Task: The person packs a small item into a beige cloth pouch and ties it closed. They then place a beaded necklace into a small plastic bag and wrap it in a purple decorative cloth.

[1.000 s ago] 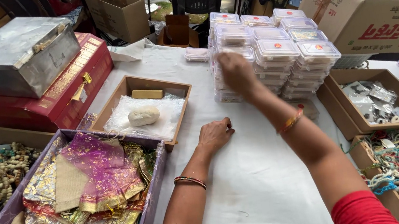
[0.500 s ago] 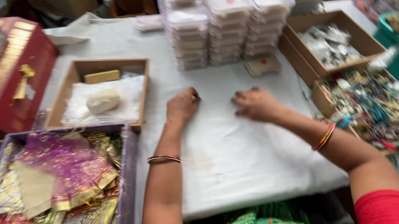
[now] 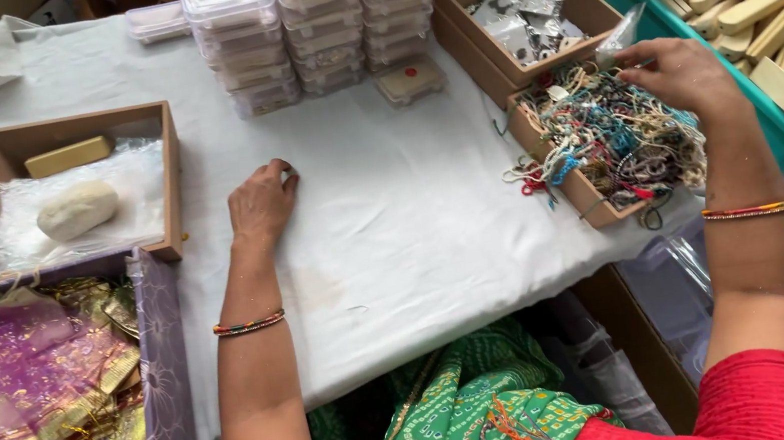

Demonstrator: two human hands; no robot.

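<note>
Head camera view, going from the left: a purple box of shiny fabric pouches (image 3: 41, 387), then a brown tray (image 3: 167, 179) holding a pale dough-like lump (image 3: 76, 209). On the white-covered table (image 3: 391, 210) the left hand (image 3: 261, 202) rests loosely curled, holding nothing. Stacked clear plastic boxes (image 3: 315, 18) stand behind. Far right, the right hand (image 3: 680, 71) pinches into the tangled coloured threads (image 3: 613, 135) in their cardboard box.

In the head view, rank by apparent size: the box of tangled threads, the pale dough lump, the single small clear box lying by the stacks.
1. Box of tangled threads
2. Pale dough lump
3. Small clear box, close to the lump and farther from the camera, so unsure.
</note>
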